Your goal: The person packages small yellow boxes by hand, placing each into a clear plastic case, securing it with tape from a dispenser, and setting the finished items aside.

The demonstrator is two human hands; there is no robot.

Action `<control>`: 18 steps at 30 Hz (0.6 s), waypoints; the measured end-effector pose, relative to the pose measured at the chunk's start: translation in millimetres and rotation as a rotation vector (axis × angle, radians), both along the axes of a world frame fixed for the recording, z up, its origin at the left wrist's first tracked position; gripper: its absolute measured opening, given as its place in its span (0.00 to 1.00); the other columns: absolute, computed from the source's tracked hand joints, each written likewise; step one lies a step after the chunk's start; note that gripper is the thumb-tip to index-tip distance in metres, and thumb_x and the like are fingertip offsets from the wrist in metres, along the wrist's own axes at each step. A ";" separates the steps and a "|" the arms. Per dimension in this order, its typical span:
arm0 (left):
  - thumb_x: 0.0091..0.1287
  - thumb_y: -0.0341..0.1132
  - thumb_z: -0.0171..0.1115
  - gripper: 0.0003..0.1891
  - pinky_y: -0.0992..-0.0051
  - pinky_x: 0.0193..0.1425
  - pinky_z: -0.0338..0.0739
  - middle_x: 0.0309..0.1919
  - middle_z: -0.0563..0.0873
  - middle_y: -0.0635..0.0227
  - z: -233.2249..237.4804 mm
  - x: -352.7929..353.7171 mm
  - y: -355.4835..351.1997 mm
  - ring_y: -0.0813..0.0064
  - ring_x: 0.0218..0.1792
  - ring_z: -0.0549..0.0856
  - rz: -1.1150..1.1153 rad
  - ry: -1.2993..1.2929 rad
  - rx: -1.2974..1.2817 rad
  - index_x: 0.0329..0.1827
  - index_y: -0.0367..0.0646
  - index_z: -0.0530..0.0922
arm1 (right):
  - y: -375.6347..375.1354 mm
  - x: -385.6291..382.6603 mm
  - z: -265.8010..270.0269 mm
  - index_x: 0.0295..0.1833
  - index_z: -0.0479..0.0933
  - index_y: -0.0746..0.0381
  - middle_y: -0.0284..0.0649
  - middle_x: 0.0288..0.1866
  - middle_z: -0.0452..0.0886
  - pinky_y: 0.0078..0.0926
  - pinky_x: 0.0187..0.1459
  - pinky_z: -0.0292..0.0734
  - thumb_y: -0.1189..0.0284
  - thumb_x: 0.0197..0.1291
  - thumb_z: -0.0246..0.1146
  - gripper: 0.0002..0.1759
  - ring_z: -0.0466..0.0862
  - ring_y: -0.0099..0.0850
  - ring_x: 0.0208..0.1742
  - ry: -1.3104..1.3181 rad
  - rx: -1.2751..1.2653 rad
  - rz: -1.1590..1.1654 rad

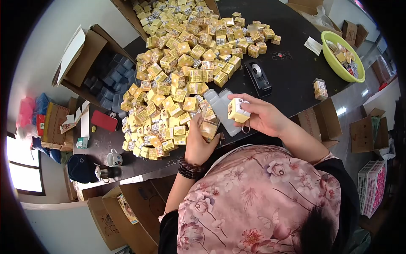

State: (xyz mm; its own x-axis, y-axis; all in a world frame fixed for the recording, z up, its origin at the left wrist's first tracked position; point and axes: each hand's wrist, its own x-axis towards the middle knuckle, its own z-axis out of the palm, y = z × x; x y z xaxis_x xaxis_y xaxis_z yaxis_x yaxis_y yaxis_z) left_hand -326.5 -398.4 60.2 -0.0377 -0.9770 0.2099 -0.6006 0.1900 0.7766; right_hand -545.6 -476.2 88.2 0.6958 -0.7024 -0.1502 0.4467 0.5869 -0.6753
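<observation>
My left hand (199, 142), a dark beaded bracelet at its wrist, is closed around a clear plastic box (209, 128) with something yellow-brown in it. My right hand (266, 116) pinches a small yellow-and-white box (239, 110) between thumb and fingers, a short way to the right of the left hand. Between and behind the hands, clear plastic cases (224, 101) lie on the black table (279, 74). A large heap of small yellow boxes (174, 91) spreads beyond my left hand, some pieces close to its fingers.
A black tape dispenser (257, 78) stands behind my right hand. Farther right are a packed clear box (320, 89) and a yellow-green basket (327, 53). At left, a carton (86, 55) holds clear cases; a red flat item (104, 121) and a mug (113, 158) are nearby.
</observation>
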 end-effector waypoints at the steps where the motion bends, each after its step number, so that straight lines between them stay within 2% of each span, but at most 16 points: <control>1: 0.52 0.26 0.73 0.39 0.64 0.59 0.75 0.52 0.77 0.49 0.6 -5.7 -1.1 0.54 0.54 0.79 0.066 -0.155 -0.158 0.66 0.35 0.61 | 3.7 4.3 4.1 0.67 0.65 0.62 0.36 0.54 0.75 0.28 0.46 0.81 0.68 0.72 0.56 0.21 0.81 0.25 0.48 0.121 -0.128 -0.067; 2: 0.52 0.26 0.72 0.39 0.60 0.57 0.75 0.53 0.74 0.47 -7.3 -7.3 -4.1 0.48 0.53 0.77 0.036 -0.108 -0.258 0.68 0.36 0.63 | 3.3 7.4 -1.6 0.67 0.65 0.62 0.36 0.54 0.75 0.28 0.46 0.81 0.68 0.72 0.56 0.21 0.81 0.25 0.48 0.123 -0.129 -0.069; 4: 0.52 0.25 0.72 0.39 0.59 0.57 0.75 0.53 0.73 0.47 -10.1 -12.4 -3.8 0.47 0.53 0.76 0.020 -0.133 -0.282 0.68 0.38 0.63 | 1.4 15.9 -13.3 0.58 0.65 0.62 0.35 0.50 0.72 0.21 0.41 0.82 0.72 0.70 0.60 0.16 0.80 0.21 0.46 0.277 -0.463 -0.173; 5: 0.53 0.25 0.71 0.39 0.59 0.57 0.75 0.54 0.73 0.48 -11.1 -14.6 -2.6 0.47 0.53 0.76 0.006 -0.160 -0.305 0.69 0.39 0.63 | 2.4 17.8 -15.2 0.52 0.63 0.63 0.35 0.45 0.69 0.15 0.35 0.81 0.73 0.67 0.63 0.15 0.80 0.19 0.43 0.368 -0.487 -0.197; 6: 0.53 0.25 0.71 0.39 0.59 0.57 0.75 0.55 0.72 0.48 -7.4 -17.6 -0.3 0.46 0.54 0.75 -0.011 -0.173 -0.316 0.70 0.41 0.64 | 4.8 18.7 -18.7 0.52 0.63 0.63 0.35 0.45 0.69 0.15 0.35 0.81 0.73 0.67 0.63 0.15 0.80 0.19 0.43 0.368 -0.486 -0.197; 8: 0.53 0.25 0.71 0.39 0.60 0.57 0.75 0.55 0.72 0.48 -9.3 -18.6 -0.9 0.47 0.53 0.75 -0.003 -0.218 -0.319 0.70 0.40 0.63 | 10.0 22.0 -28.1 0.51 0.64 0.63 0.35 0.47 0.68 0.15 0.33 0.80 0.74 0.65 0.65 0.16 0.81 0.20 0.41 0.636 -0.760 -0.212; 9: 0.54 0.25 0.71 0.40 0.60 0.57 0.75 0.54 0.72 0.47 -10.9 -19.0 -1.0 0.48 0.53 0.75 0.006 -0.262 -0.323 0.70 0.38 0.62 | 12.7 22.3 -23.0 0.48 0.69 0.66 0.34 0.48 0.67 0.15 0.36 0.81 0.77 0.62 0.67 0.14 0.80 0.20 0.42 0.628 -0.776 -0.237; 10: 0.54 0.25 0.71 0.40 0.60 0.57 0.75 0.54 0.72 0.47 -13.3 -20.0 -0.9 0.48 0.53 0.75 0.008 -0.263 -0.323 0.70 0.38 0.62 | 11.8 22.3 -25.4 0.48 0.69 0.66 0.34 0.48 0.67 0.15 0.36 0.81 0.77 0.62 0.67 0.14 0.80 0.20 0.42 0.626 -0.777 -0.236; 12: 0.55 0.24 0.71 0.42 0.64 0.59 0.74 0.55 0.72 0.49 -17.4 -21.8 -0.8 0.54 0.55 0.76 0.035 0.006 -0.256 0.72 0.35 0.57 | 8.8 20.8 -31.5 0.42 0.77 0.67 0.33 0.51 0.66 0.17 0.40 0.81 0.78 0.61 0.67 0.07 0.80 0.20 0.44 0.341 -0.797 -0.235; 13: 0.55 0.24 0.71 0.42 0.64 0.59 0.74 0.55 0.72 0.49 -17.7 -21.1 0.0 0.54 0.55 0.76 0.036 0.006 -0.257 0.72 0.35 0.57 | 8.8 19.1 -30.5 0.42 0.77 0.67 0.33 0.51 0.66 0.17 0.40 0.81 0.78 0.61 0.67 0.07 0.80 0.20 0.44 0.342 -0.797 -0.234; 15: 0.55 0.23 0.73 0.45 0.69 0.62 0.73 0.58 0.71 0.57 -17.3 -18.9 1.6 0.67 0.59 0.75 -0.032 0.228 -0.085 0.73 0.36 0.52 | 8.9 15.4 -22.5 0.40 0.81 0.66 0.34 0.49 0.70 0.19 0.42 0.79 0.79 0.60 0.67 0.04 0.80 0.22 0.44 0.452 -0.925 -0.219; 16: 0.55 0.23 0.73 0.45 0.69 0.62 0.73 0.58 0.71 0.57 -17.0 -18.3 2.9 0.67 0.59 0.75 -0.030 0.229 -0.087 0.73 0.36 0.52 | 8.4 13.8 -19.3 0.40 0.81 0.66 0.34 0.49 0.70 0.19 0.42 0.79 0.79 0.60 0.67 0.04 0.80 0.22 0.44 0.452 -0.926 -0.216; 18: 0.56 0.22 0.72 0.46 0.69 0.63 0.72 0.60 0.69 0.58 -15.7 -17.9 5.3 0.69 0.59 0.75 -0.109 0.405 0.035 0.74 0.38 0.50 | 7.6 10.3 -13.4 0.40 0.81 0.65 0.36 0.46 0.73 0.21 0.41 0.78 0.81 0.57 0.68 0.05 0.80 0.26 0.42 0.574 -1.380 -0.390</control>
